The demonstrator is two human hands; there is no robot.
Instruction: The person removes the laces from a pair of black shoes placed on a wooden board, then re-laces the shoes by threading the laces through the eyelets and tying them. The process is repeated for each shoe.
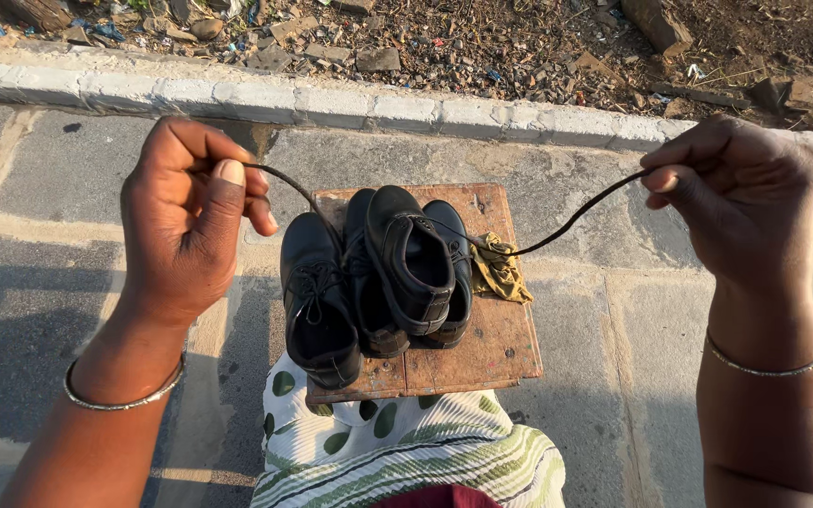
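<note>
Shoelace point(557, 228) stretched left to right, sagging at centre over black shoes point(374, 277) on wooden bench point(510, 343). Left hand point(190, 221) and right hand point(741, 198) each pinch one end.

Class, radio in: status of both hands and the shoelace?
Left hand, right hand: each pinching a shoelace end. Lace taut over black shoes on wooden board. Nothing blocking.

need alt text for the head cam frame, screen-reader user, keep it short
Two raised hands, left hand and right hand, pinch the ends of a dark shoelace that sags between them. Below, black leather shoes and a yellow rag sit on a worn wooden board over stone paving. Behind a pale kerb lies rubble-strewn dirt.
</note>
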